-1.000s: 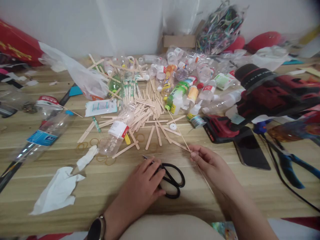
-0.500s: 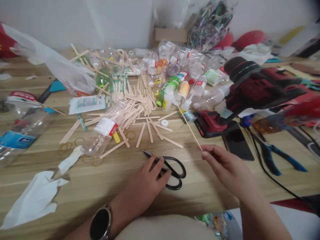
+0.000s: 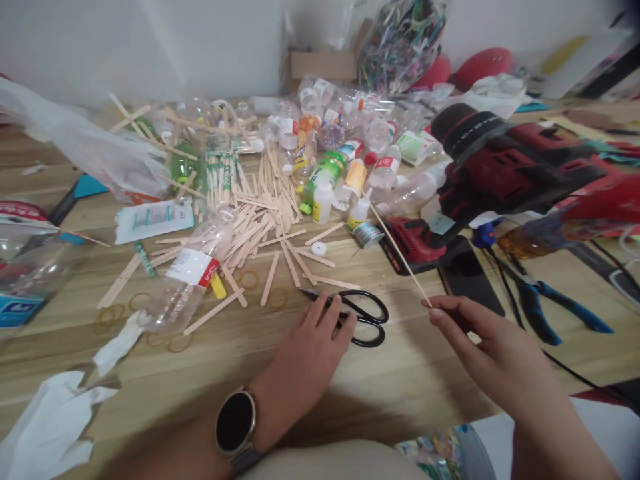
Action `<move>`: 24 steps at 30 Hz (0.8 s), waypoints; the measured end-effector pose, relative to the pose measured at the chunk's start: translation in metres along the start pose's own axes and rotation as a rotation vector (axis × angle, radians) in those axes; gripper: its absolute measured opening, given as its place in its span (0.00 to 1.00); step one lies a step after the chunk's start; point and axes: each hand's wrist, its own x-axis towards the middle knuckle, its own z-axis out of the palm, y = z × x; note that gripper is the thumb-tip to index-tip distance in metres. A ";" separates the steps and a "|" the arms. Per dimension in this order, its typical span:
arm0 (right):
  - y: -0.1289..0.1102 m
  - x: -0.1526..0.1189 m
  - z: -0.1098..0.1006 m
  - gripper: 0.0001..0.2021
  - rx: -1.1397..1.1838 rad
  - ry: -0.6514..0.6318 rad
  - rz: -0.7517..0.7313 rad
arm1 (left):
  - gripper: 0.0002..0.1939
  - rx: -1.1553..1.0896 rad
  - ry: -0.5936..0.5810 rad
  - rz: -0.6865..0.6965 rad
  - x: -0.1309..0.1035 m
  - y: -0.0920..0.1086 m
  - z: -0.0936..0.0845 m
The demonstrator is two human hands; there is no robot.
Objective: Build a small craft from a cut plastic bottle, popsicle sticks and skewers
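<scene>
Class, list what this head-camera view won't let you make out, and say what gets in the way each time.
All in the head view:
Scissors: pivot covered by the left hand.
Thin stick: near end hidden in the fingers of the right hand.
Phone: far end behind the drill.
Blue-labelled bottle: cut off by the left edge.
White packet: print too small and blurred.

Reference: scissors (image 3: 356,311) on table (image 3: 400,373); left hand (image 3: 303,357) on them. Behind-left of scissors: craft sticks (image 3: 255,227). Straight behind: heap of bottles (image 3: 323,170), with box (image 3: 323,65) farther back. Left: lone bottle (image 3: 187,270). Front-left, well apart: paper scrap (image 3: 47,420). Right: right hand (image 3: 493,350) with skewer (image 3: 401,259). Behind-right: phone (image 3: 470,277), then drill (image 3: 520,163). Far right: pliers (image 3: 536,310), past the phone.
</scene>
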 end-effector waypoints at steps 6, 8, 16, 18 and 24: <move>-0.011 0.003 0.004 0.13 -0.025 -0.002 0.017 | 0.28 0.013 0.049 -0.049 -0.012 -0.007 0.014; -0.016 0.004 0.008 0.12 -0.022 -0.012 -0.013 | 0.28 0.017 0.056 -0.052 -0.014 -0.010 0.016; -0.037 0.003 0.024 0.10 0.128 -0.133 -0.058 | 0.18 -0.291 0.105 -0.102 -0.024 -0.010 -0.006; -0.051 0.000 0.030 0.09 0.201 -0.188 -0.107 | 0.18 -0.579 0.073 -0.219 -0.026 -0.008 -0.019; -0.086 -0.012 0.046 0.07 0.342 -0.423 -0.301 | 0.20 -1.462 0.112 -0.608 -0.029 -0.006 -0.030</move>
